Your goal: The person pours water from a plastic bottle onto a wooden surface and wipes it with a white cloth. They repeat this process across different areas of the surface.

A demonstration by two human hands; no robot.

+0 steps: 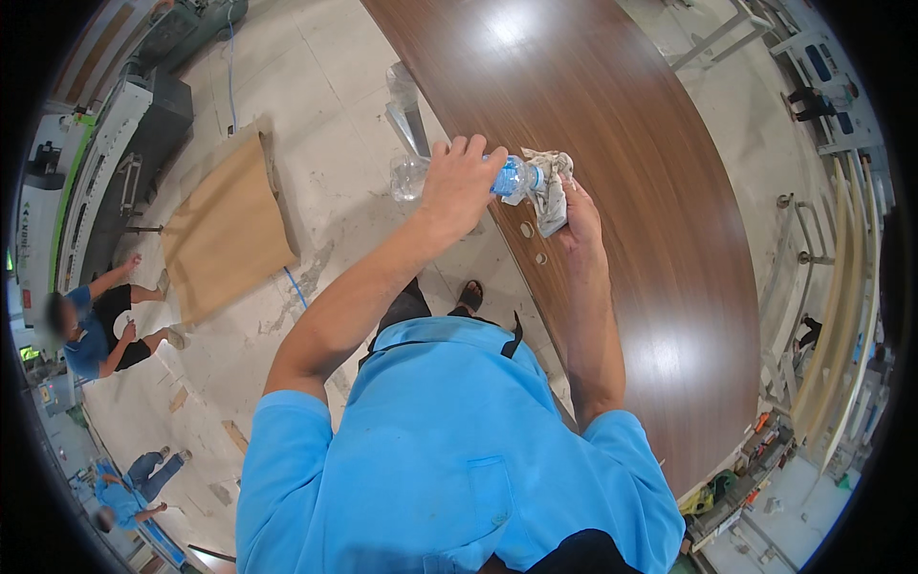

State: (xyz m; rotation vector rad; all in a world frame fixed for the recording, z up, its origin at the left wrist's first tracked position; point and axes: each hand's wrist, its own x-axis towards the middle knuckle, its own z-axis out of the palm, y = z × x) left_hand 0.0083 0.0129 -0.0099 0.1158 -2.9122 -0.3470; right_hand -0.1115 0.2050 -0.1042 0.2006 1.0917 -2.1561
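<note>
My left hand point(463, 180) is wrapped round a clear plastic bottle point(516, 180) with a blue label, which lies tilted on its side in the air. Its neck and blue cap end point right, against a crumpled, pale patterned rag point(548, 196). In my right hand point(580, 218) the rag is bunched at the bottle's mouth, and it partly hides the mouth. Both hands are above the near edge of a long brown wood-grain tabletop point(622, 124). Two small round holes show in the tabletop below the bottle.
At left, a brown sheet-covered board point(229, 230) stands near a long grey machine point(143, 124). One person point(96, 325) is beside it, another person point(134, 493) farther down. Long boards point(841, 316) lean on a rack at right. Tools fill a tray point(741, 488) by the table's lower end.
</note>
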